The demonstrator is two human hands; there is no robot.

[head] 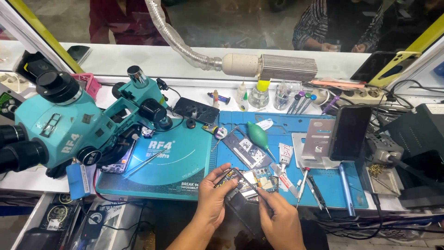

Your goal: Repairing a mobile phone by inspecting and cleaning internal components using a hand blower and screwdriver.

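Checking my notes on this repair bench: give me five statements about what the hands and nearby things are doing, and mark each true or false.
1. The left hand holds an opened phone at the bench's near edge. True.
2. The right hand is empty and rests flat on the mat. False: it holds a thin tool against the phone's insides.
3. A green bulb-shaped air blower lies on the blue work mat. True.
4. The teal microscope stands to the right of the hands. False: it stands to their left.
5. A dark phone leans upright on a metal stand. True.
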